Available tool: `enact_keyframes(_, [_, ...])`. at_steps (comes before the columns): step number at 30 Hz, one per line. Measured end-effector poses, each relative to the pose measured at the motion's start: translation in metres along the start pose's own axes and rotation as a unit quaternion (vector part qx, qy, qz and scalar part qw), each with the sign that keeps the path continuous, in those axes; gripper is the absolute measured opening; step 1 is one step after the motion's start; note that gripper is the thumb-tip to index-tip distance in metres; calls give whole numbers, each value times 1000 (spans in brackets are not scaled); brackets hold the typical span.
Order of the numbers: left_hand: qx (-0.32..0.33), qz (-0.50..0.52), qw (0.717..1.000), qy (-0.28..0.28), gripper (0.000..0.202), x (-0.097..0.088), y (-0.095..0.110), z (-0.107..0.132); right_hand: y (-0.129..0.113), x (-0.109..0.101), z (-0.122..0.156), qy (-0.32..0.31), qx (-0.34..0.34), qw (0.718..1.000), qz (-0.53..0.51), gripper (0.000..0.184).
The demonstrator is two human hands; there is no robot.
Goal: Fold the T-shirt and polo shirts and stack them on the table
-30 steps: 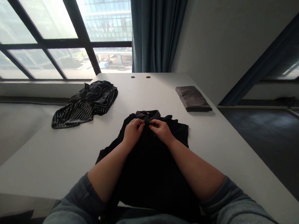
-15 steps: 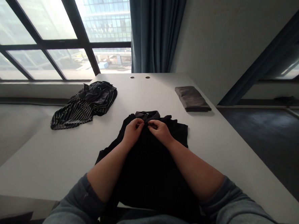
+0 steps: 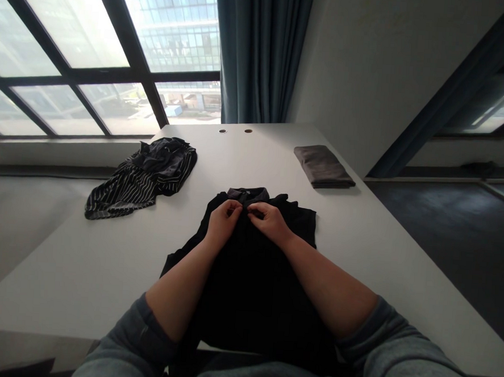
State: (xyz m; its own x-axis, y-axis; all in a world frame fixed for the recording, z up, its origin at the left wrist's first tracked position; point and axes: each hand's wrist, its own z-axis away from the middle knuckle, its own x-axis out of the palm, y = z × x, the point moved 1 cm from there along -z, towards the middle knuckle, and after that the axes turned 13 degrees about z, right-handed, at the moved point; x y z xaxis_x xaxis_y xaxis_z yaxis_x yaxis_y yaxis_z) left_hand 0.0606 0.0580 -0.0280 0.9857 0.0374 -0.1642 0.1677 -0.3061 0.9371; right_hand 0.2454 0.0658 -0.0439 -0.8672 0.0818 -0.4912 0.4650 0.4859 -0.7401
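A black collared shirt (image 3: pixel 263 291) lies spread front up on the white table, its collar (image 3: pixel 248 195) pointing away from me and its lower edge reaching the near side of the table. Just below the collar, my left hand (image 3: pixel 225 220) pinches the shirt's front from the left. My right hand (image 3: pixel 269 219) pinches the same front from the right, a small gap between the two sets of fingertips. Any button between the fingers is too small and dark to make out.
Left on the white table (image 3: pixel 101 281) lies a crumpled black-and-white striped garment (image 3: pixel 146 173). A folded dark grey-brown cloth (image 3: pixel 324 167) rests near the right edge. Two round holes are set in the far end, by a blue curtain (image 3: pixel 260 52) and a window (image 3: pixel 101 60).
Hardly anything differs. Both hands stay at the shirt's front below the collar, with the fingers shifted only slightly; the view has moved a touch.
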Motion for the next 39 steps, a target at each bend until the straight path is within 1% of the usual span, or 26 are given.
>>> enact_keyframes(4, [9,-8,1000,4,7,0,3,2,-5,-1,1,4,-15,1000,12,20])
enact_keyframes(8, [16,-38,999,12,8,1,6,2,-11,-3,1,-5,-52,998,33,19])
enact_keyframes(10, [16,-48,999,8,8,1,6,2,-12,-4,1,-6,-54,998,35,20])
enact_keyframes(15, [8,-44,999,-18,10,2,6,2,-3,0,3,25,0,1000,9,18])
enact_keyframes(18, [5,-24,999,-28,13,3,4,1,2,4,3,29,33,999,-26,19])
enact_keyframes(22, [-8,10,999,-47,18,3,3,0,3,5,3,39,44,997,-53,21])
enact_keyframes(26, [-18,27,998,-50,15,2,-1,-1,-1,2,2,47,16,998,-33,22])
enact_keyframes(31, [-7,52,998,-21,15,2,-8,-1,-7,-4,-1,28,-39,999,6,12])
enact_keyframes(34, [8,29,999,-26,10,1,-8,-1,-8,-6,-2,12,-52,998,15,12])
enact_keyframes(39, [5,13,999,-45,11,-1,-7,-1,-11,-8,-4,-22,-75,996,53,12])
